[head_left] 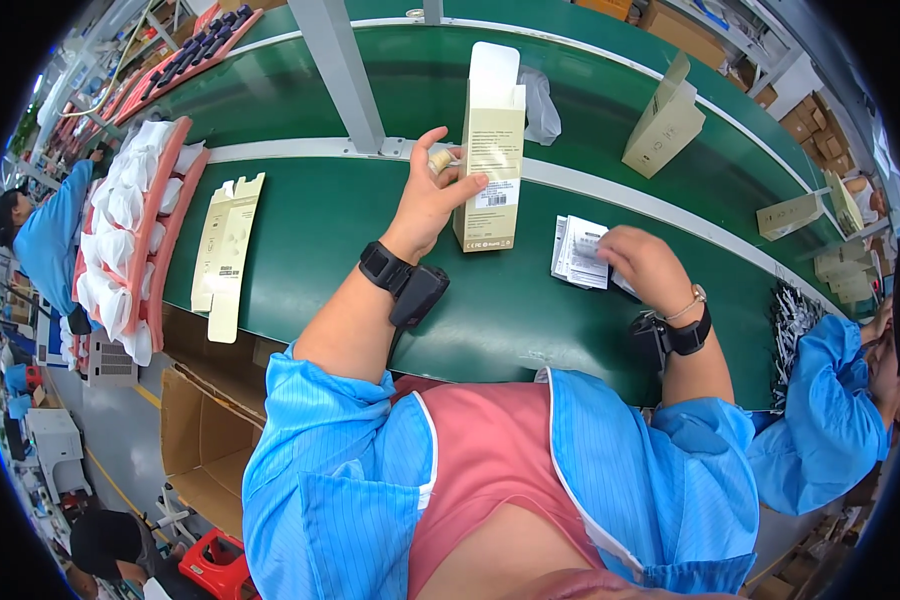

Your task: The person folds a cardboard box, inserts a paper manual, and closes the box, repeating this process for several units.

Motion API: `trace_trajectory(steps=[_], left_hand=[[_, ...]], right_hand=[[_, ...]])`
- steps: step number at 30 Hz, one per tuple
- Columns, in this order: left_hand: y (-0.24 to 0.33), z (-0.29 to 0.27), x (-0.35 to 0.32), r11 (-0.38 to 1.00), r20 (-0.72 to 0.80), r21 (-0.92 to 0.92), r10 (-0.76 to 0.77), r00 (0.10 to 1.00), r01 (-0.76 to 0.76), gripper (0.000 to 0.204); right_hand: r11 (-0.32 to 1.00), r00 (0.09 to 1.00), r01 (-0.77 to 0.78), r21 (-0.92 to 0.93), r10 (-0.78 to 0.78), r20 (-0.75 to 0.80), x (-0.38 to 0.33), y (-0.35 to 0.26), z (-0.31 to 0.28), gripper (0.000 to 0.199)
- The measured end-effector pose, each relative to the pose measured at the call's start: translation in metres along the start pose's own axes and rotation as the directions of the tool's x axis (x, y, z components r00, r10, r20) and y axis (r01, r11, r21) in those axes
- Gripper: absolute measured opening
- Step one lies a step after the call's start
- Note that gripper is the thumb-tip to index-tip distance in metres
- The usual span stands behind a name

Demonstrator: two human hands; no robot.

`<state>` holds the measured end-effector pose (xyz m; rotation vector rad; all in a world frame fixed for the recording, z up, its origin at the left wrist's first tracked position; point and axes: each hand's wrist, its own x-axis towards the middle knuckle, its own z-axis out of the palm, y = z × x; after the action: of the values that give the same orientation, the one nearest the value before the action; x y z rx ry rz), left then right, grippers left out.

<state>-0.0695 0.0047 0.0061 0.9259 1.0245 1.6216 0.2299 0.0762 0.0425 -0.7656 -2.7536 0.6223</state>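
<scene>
- A tall beige cardboard box, its top flap raised, is held upright in the upper middle of the frame.
- It is gripped by the left hand, the thumb laid across its printed face and the forefinger spread wide (a small pale-yellow object is seen beside the fingers).
- Right of centre, a stack of white printed paper leaflets is met by the right hand, its fingers bunched narrow; whether a sheet is pinched cannot be told.
- The box could be tipped if the thumb's hold slackened; leaflets could be scattered or doubled up if dragged unevenly across the smooth green tabletop.
- At left, a flattened beige carton is seen; at upper right, an open beige box.
</scene>
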Motion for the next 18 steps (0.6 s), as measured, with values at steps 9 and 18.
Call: trace_trajectory(steps=[9,18], left_hand=[[0.005,0.005,-0.005,0.993,0.121,0.100,0.053,0.991,-0.065,0.095],[0.002,0.006,-0.008,0.919,0.251,0.294,0.191,0.949,-0.263,0.098]], right_hand=[[0.953,0.690,0.292,-0.080,-0.268,-0.673,0.034,-0.038,-0.042,0.019],[0.841,0.539,0.425,-0.335,-0.532,-0.653,0.072,-0.055,-0.059,0.027]])
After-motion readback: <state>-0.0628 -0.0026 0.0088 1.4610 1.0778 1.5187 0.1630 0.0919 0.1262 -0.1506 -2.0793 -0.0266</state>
